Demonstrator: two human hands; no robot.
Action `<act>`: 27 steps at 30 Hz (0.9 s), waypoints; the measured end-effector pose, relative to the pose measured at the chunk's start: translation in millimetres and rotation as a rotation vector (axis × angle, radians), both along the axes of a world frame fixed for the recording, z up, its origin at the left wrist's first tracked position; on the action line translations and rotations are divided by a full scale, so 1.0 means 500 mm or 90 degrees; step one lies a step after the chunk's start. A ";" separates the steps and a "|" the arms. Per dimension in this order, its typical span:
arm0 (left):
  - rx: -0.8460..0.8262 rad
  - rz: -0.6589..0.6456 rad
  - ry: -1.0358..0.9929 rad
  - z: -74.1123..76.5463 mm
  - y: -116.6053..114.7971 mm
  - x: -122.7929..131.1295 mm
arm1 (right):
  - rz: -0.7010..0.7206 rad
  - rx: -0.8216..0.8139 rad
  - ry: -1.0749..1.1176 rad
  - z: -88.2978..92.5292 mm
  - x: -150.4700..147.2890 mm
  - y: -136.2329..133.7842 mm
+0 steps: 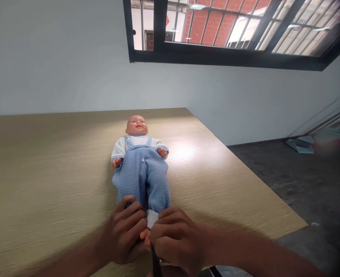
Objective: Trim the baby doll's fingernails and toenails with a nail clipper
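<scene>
A baby doll in blue fleece overalls and a white top lies on its back on the wooden table, head toward the wall. My left hand is closed at the lower end of one trouser leg, with a small dark item partly showing between its fingers. Beside it, my right hand is closed near the white cuff and the doll's bare foot. A dark strap-like piece hangs below my right hand. What exactly each hand grips is hidden by the fingers.
The table's right edge runs from the back down to a corner at the right. Beyond it lies a dark floor with light blue items by the wall. A dark-framed barred window is above.
</scene>
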State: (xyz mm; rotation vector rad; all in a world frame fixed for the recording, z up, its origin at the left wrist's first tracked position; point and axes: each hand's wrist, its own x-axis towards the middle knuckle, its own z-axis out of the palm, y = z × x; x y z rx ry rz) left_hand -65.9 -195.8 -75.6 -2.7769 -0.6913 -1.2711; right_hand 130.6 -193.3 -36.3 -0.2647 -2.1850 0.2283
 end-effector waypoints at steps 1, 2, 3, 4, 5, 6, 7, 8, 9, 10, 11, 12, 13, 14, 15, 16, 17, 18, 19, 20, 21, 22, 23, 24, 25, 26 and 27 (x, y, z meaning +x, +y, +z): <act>-0.005 0.001 -0.001 0.000 -0.001 0.000 | 0.000 0.004 0.028 -0.004 -0.002 0.000; -0.011 0.002 -0.003 -0.001 -0.001 0.001 | 0.002 0.007 0.051 -0.008 -0.004 0.000; -0.015 0.003 -0.004 -0.001 -0.002 0.001 | 0.004 0.011 0.069 -0.012 -0.005 0.000; -0.019 0.004 -0.005 -0.002 -0.002 0.001 | 0.007 0.013 0.076 -0.015 -0.006 0.000; -0.021 0.004 -0.005 -0.003 -0.002 0.001 | 0.012 0.014 0.071 -0.017 -0.005 0.000; -0.023 0.002 -0.004 -0.003 -0.003 0.001 | 0.014 0.019 0.063 -0.018 -0.004 0.000; -0.024 -0.001 -0.003 -0.004 -0.003 0.001 | 0.009 0.022 0.056 -0.019 -0.002 0.000; -0.025 -0.003 -0.005 -0.005 -0.002 0.001 | 0.002 0.026 0.048 -0.019 0.001 0.000; -0.025 -0.004 -0.007 -0.005 -0.002 0.001 | -0.007 0.027 0.039 -0.019 0.004 -0.001; -0.024 -0.004 -0.010 -0.006 -0.002 0.002 | -0.013 0.027 0.024 -0.019 0.007 -0.002; -0.022 -0.004 -0.013 -0.006 -0.002 0.002 | -0.018 0.026 0.011 -0.019 0.009 -0.003; -0.021 -0.002 -0.017 -0.007 -0.002 0.002 | -0.024 0.025 0.001 -0.019 0.011 -0.004; -0.020 0.000 -0.018 -0.007 -0.002 0.003 | -0.025 0.027 -0.001 -0.019 0.011 -0.005; -0.019 0.001 -0.019 -0.006 -0.002 0.003 | -0.023 0.029 -0.002 -0.019 0.012 -0.006; -0.019 0.002 -0.020 -0.005 -0.002 0.003 | -0.018 0.028 -0.004 -0.019 0.011 -0.006; -0.019 0.002 -0.021 -0.004 -0.002 0.003 | -0.011 0.021 -0.009 -0.018 0.010 -0.006; -0.018 0.001 -0.020 -0.003 -0.002 0.003 | -0.004 0.009 -0.017 -0.016 0.009 -0.006; -0.017 0.000 -0.019 -0.002 -0.002 0.003 | 0.005 -0.005 -0.027 -0.014 0.008 -0.005; -0.015 -0.001 -0.016 -0.001 -0.001 0.003 | 0.013 -0.021 -0.037 -0.012 0.007 -0.005; -0.013 -0.001 -0.012 0.000 -0.001 0.002 | 0.016 -0.035 -0.042 -0.008 0.006 -0.005; -0.011 -0.001 -0.009 0.000 -0.001 0.002 | 0.018 -0.045 -0.046 -0.005 0.005 -0.005; -0.009 0.001 -0.007 -0.001 -0.001 0.002 | 0.022 -0.054 -0.054 -0.001 0.005 -0.005; -0.008 0.002 -0.008 -0.001 -0.001 0.002 | 0.029 -0.060 -0.062 0.003 0.004 -0.005; -0.007 0.003 -0.010 -0.002 -0.001 0.002 | 0.034 -0.066 -0.066 0.006 0.003 -0.006; -0.006 0.003 -0.013 -0.003 -0.001 0.002 | 0.035 -0.070 -0.068 0.008 0.003 -0.006; -0.007 0.003 -0.014 -0.004 -0.001 0.002 | 0.032 -0.074 -0.063 0.009 0.003 -0.006; -0.006 0.004 -0.015 -0.005 -0.001 0.003 | 0.028 -0.077 -0.059 0.009 0.003 -0.007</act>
